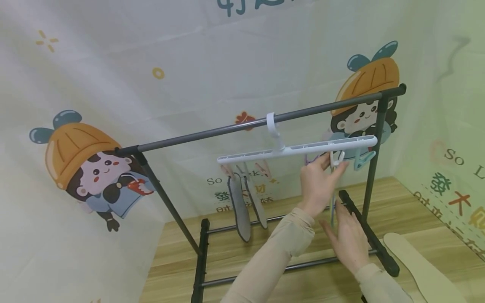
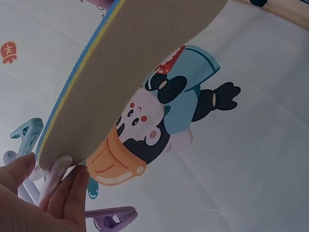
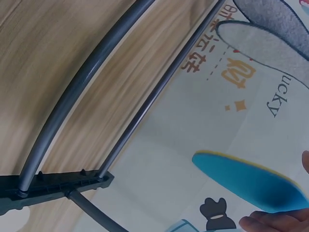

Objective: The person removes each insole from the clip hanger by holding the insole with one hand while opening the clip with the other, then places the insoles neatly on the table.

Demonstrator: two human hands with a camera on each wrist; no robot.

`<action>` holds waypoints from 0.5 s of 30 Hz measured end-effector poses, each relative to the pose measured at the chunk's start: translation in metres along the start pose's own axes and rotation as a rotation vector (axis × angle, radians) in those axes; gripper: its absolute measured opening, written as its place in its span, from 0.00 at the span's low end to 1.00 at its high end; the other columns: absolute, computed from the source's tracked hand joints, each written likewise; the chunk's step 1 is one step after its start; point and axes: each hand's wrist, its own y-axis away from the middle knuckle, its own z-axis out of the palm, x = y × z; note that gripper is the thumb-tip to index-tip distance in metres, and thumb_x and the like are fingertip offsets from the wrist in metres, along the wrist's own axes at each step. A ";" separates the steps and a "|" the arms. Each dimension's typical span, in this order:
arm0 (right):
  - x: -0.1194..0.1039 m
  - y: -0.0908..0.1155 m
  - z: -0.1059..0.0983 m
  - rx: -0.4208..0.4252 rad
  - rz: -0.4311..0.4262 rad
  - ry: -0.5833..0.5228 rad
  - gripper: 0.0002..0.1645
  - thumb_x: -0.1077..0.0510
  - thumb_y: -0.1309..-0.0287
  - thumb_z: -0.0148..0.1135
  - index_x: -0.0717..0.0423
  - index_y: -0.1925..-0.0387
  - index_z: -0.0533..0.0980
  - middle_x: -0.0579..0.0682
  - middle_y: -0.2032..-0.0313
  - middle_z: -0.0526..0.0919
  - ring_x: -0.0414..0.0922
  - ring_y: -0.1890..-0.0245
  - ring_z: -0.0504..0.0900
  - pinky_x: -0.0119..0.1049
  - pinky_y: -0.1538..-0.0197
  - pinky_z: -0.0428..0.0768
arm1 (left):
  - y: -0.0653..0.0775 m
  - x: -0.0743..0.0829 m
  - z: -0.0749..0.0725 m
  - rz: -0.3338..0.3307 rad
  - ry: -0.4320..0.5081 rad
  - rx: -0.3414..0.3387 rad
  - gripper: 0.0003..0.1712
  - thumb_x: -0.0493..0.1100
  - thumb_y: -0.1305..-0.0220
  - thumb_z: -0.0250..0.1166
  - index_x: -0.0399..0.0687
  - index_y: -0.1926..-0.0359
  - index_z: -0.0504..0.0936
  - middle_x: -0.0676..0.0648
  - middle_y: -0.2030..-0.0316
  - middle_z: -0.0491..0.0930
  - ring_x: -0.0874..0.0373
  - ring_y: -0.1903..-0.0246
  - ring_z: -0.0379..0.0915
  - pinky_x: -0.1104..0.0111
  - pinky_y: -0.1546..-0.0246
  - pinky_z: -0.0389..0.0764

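Nearest: a beige sleeve on each arm, plus a beige insole flat on the wooden table, between the rack's right foot and the table's right edge, running out of view at the near side.

Right hand: low, by the lower part of the blue-and-tan insole. Thumb and fingers apart, insole between them, no firm grip visible; cannot tell how much of the hand touches it.

Left hand: higher up, narrow pinch on the white clip at the insole's upper end. Clip overlaps that end; cannot tell if it is clamped there. Insole hangs under the right half of the white hanger, tan face toward the left wrist camera, blue face toward the right one, yellow layer along its edge.

Purple clip just beside the left hand; teal clip at the hanger's right end. Two grey insoles hang side by side under the hanger's left half, pink clip above the outer one.

Hanger hooks over the top bar of the dark rack, which stands on the table. Farthest: pale printed backdrop, cartoon figures in orange hats.
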 end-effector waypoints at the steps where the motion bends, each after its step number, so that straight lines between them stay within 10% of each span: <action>1: 0.000 0.000 0.000 -0.002 0.001 0.001 0.42 0.57 0.42 0.69 0.78 0.35 0.63 0.76 0.43 0.75 0.70 0.43 0.75 0.65 0.35 0.66 | 0.000 0.000 0.000 0.006 -0.014 0.008 0.20 0.48 0.40 0.72 0.43 0.50 0.85 0.46 0.55 0.86 0.60 0.52 0.82 0.84 0.53 0.77; 15: 0.000 -0.003 0.004 0.022 0.016 0.034 0.32 0.60 0.36 0.63 0.79 0.38 0.65 0.76 0.48 0.78 0.71 0.49 0.79 0.68 0.42 0.71 | 0.000 -0.001 -0.002 0.051 -0.108 0.006 0.15 0.51 0.37 0.69 0.47 0.55 0.88 0.49 0.61 0.88 0.65 0.54 0.82 0.88 0.61 0.74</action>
